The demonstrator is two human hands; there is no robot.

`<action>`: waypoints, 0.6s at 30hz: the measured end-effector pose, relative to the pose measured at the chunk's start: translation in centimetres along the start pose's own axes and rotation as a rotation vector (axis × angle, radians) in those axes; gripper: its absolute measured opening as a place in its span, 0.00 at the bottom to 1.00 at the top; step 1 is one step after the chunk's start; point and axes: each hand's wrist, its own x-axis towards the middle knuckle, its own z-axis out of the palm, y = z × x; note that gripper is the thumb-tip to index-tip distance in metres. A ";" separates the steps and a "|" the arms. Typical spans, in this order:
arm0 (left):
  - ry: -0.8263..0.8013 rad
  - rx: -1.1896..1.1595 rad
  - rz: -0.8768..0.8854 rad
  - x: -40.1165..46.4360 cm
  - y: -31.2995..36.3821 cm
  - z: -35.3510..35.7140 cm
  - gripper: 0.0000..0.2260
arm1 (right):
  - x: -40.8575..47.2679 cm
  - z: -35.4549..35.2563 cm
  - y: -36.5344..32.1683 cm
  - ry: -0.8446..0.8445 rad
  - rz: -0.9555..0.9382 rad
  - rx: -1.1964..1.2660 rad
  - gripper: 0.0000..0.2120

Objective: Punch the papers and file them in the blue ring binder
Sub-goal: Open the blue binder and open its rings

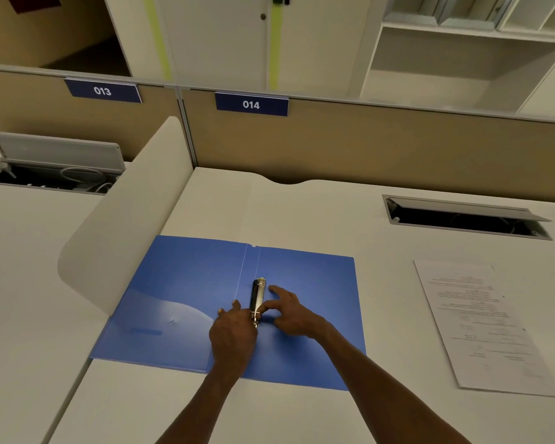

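Left hand (233,334) and right hand (290,310) flank the near end of the ring mechanism (257,301), fingers curled onto it. The blue ring binder (186,283) lies open on the desk (302,213); the papers (481,325) rest well right.

Blue ring binder (189,299) lay open flat on the desk (302,213). Both hands were at its ring mechanism (257,299): left hand (233,334) beside it, right hand (290,312) touching it. Papers (481,325) sat right of the binder.
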 end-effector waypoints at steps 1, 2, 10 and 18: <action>0.003 -0.005 -0.001 0.0 -0.1 0.1 0.24 | 0.0 -0.1 0.0 -0.013 -0.005 -0.008 0.23; 0.006 -0.013 -0.002 0.0 -0.1 0.2 0.25 | -0.1 -0.1 0.1 -0.022 -0.010 -0.014 0.24; 0.011 -0.011 -0.018 -0.1 0.3 -0.4 0.23 | -0.6 -0.7 0.3 -0.079 -0.058 -0.004 0.27; 0.041 -0.071 -0.002 0.1 0.2 -0.7 0.15 | -1.2 -0.7 0.1 -0.039 -0.086 0.015 0.24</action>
